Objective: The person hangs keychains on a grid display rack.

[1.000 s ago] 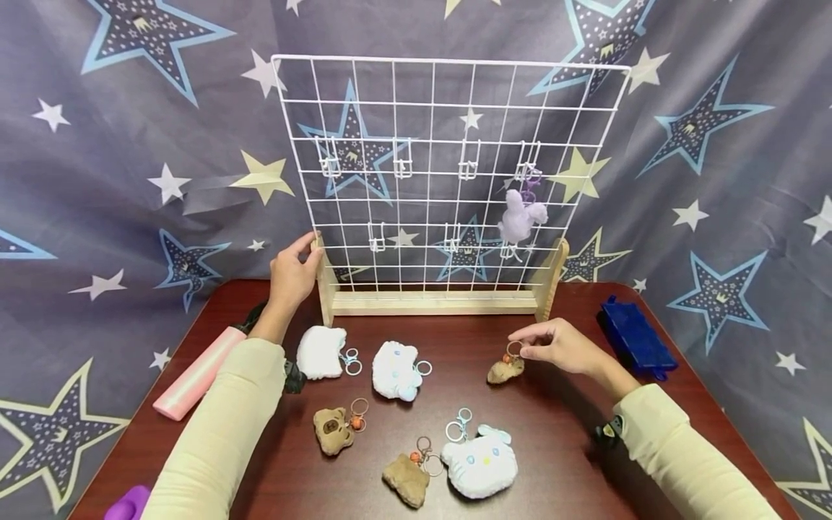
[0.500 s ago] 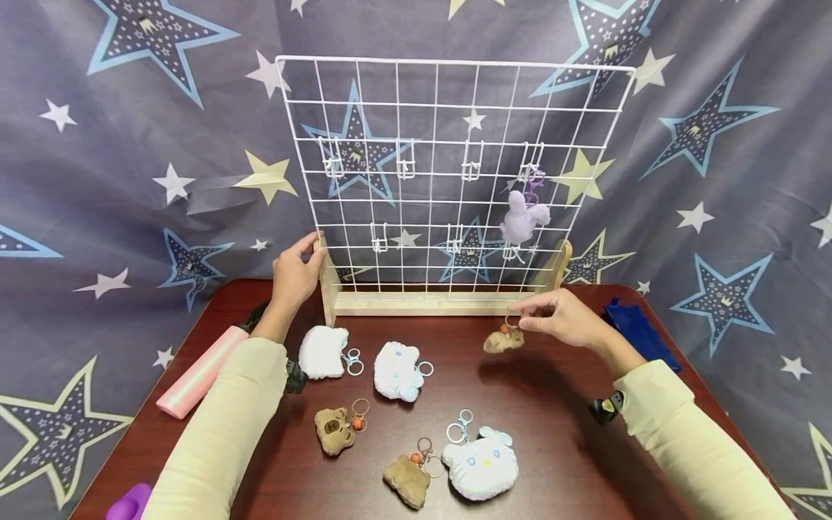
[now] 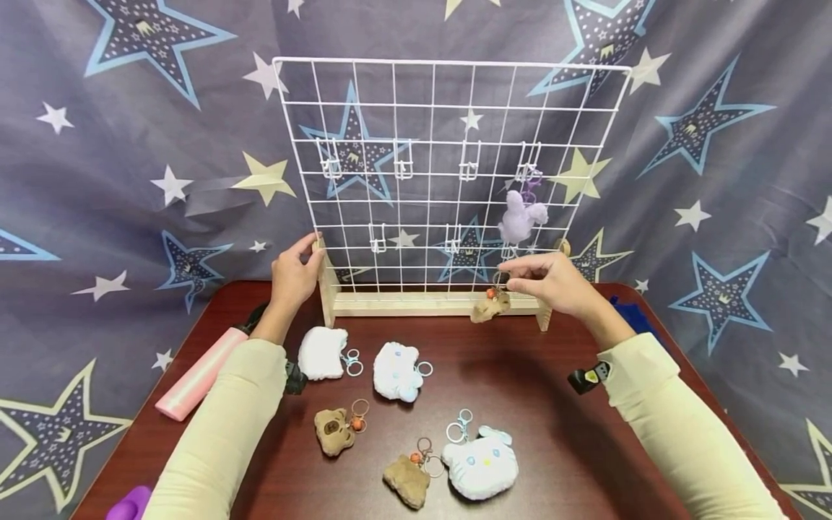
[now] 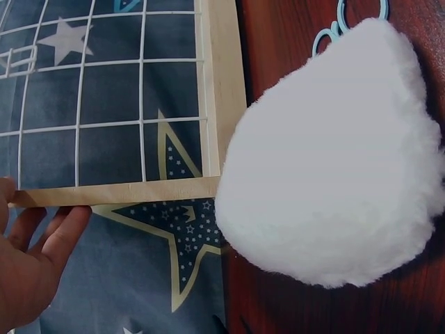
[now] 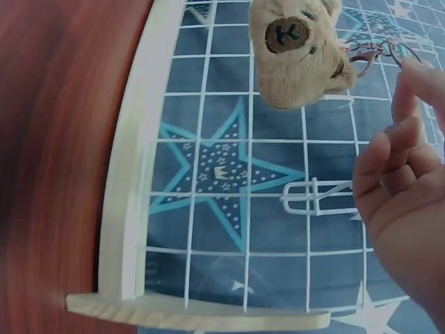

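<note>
My right hand [image 3: 549,285] pinches the metal ring of a brown plush bear keychain [image 3: 490,307], which hangs in front of the lower right of a white wire grid rack [image 3: 455,63]. In the right wrist view, the bear [image 5: 292,62] has its embroidered snout toward the camera, and a white hook [image 5: 302,198] on the grid is beside my fingers. My left hand [image 3: 295,274] grips the wooden side post [image 4: 139,190] at the rack's left, thumb and fingers on opposite faces. A lilac plush keychain [image 3: 518,218] hangs from an upper right hook.
White plush keychains [image 3: 395,372] and brown plush keychains [image 3: 334,432] lie on the dark red table [image 3: 559,448]. A pink cylinder [image 3: 203,372] lies at the left, a purple object [image 3: 128,504] at the front left. A blue item [image 3: 633,318] is partly behind my right arm.
My right hand has raised the bear keychain from low over the table, forward and slightly left, to the rack's lower part. My left hand stays on the post.
</note>
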`<state>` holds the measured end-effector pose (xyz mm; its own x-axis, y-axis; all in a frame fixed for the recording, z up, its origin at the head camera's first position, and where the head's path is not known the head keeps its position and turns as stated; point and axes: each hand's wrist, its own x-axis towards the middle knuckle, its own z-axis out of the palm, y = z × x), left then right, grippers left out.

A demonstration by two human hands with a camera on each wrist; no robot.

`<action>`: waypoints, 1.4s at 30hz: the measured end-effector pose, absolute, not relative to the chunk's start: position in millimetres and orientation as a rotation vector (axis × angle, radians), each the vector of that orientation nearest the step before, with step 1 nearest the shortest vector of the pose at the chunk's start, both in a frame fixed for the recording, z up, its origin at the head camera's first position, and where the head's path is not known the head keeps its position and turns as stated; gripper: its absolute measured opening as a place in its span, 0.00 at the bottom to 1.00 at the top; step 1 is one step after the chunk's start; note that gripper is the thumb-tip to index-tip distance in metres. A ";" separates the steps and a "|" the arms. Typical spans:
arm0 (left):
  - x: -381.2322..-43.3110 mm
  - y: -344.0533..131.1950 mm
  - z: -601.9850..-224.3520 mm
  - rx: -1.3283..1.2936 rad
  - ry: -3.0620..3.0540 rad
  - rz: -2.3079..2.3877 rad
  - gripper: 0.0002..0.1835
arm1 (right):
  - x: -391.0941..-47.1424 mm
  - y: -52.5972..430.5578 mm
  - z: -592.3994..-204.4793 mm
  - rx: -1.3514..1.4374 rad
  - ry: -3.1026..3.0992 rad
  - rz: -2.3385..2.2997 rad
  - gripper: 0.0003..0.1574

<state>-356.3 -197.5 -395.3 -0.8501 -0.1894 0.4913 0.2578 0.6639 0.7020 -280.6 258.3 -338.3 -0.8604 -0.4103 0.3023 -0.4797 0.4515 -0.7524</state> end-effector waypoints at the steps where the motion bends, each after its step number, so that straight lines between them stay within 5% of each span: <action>1: -356.4 -197.6 -395.2 -0.055 -2.343 -1.102 0.20 | -281.6 257.0 -336.6 0.792 -2.598 1.399 0.19; 42: -355.0 -198.2 -396.5 -0.056 -2.319 -1.096 0.20 | -309.8 188.6 -245.8 0.476 -2.258 1.605 0.21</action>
